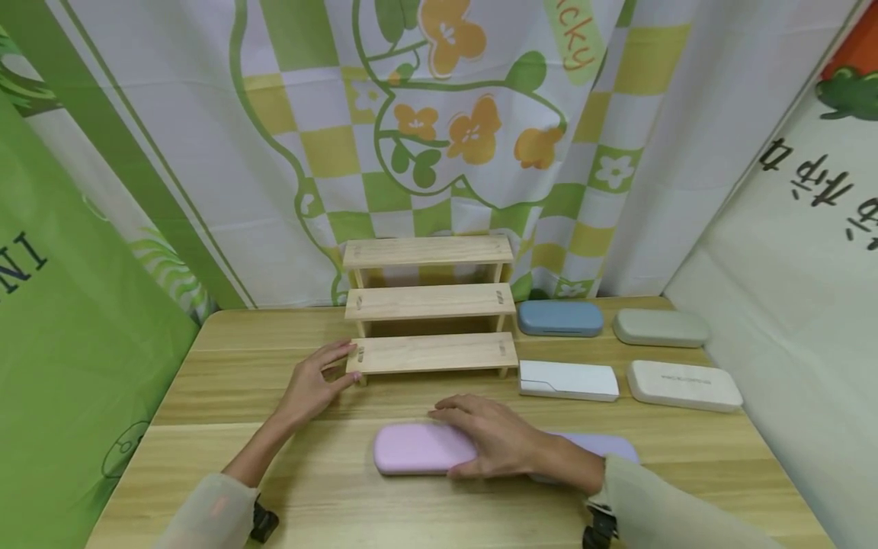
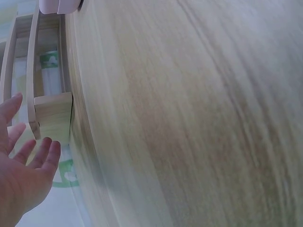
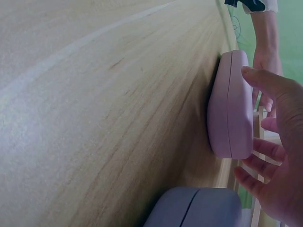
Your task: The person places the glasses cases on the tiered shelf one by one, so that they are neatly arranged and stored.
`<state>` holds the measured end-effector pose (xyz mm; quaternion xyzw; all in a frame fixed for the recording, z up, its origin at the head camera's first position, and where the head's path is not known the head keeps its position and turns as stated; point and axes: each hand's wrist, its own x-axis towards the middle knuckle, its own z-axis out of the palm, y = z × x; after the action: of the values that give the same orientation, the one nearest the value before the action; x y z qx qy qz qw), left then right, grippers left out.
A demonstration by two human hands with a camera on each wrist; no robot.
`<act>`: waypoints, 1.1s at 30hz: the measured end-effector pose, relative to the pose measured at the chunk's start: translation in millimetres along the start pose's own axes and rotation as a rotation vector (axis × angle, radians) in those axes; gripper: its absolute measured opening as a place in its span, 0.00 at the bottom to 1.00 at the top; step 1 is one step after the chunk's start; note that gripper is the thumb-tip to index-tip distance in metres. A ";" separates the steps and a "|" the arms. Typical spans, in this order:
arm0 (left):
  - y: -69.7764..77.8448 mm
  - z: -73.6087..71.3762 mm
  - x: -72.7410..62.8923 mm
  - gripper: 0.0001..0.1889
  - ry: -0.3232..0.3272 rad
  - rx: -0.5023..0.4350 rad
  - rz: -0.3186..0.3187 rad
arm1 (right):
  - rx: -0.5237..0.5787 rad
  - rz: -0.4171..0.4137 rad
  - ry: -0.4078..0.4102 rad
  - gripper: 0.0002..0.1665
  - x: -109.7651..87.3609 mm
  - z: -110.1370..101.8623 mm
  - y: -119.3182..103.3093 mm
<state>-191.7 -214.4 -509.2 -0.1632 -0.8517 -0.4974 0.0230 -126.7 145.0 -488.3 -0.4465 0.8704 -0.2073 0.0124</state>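
Observation:
A pink glasses case [image 1: 414, 448] lies on the table in front of a three-step wooden stand [image 1: 432, 353]. My right hand [image 1: 490, 435] is over the case's right end, thumb at the near side and fingers toward the far side. In the right wrist view, the fingers [image 3: 262, 165] are spread beside the pink case [image 3: 230, 106]; whether they touch it is hard to tell. My left hand [image 1: 312, 385] is at the left end of the stand's lowest step, its fingers spread around the corner. A lavender case [image 1: 597, 446] is partly hidden by the right forearm.
Right of the stand lie a blue case [image 1: 560, 318], a grey-green case [image 1: 661, 328], a white case [image 1: 568, 380] and a cream case [image 1: 684, 385]. A patterned curtain [image 1: 480, 175] hangs right behind the stand. Cloth walls border the table [image 1: 329, 503] on both sides.

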 end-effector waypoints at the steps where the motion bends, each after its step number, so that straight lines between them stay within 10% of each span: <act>1: -0.6 0.4 0.3 0.30 0.000 0.001 0.009 | 0.002 0.002 -0.003 0.52 0.3 0.5 -0.2; 33: -5.6 3.8 7.9 0.23 0.010 0.056 0.073 | 0.067 -0.003 0.030 0.44 4.5 7.3 1.7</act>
<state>-200.3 -211.7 -514.2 -0.1912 -0.8585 -0.4732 0.0498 -129.2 139.8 -494.8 -0.4441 0.8623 -0.2430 0.0138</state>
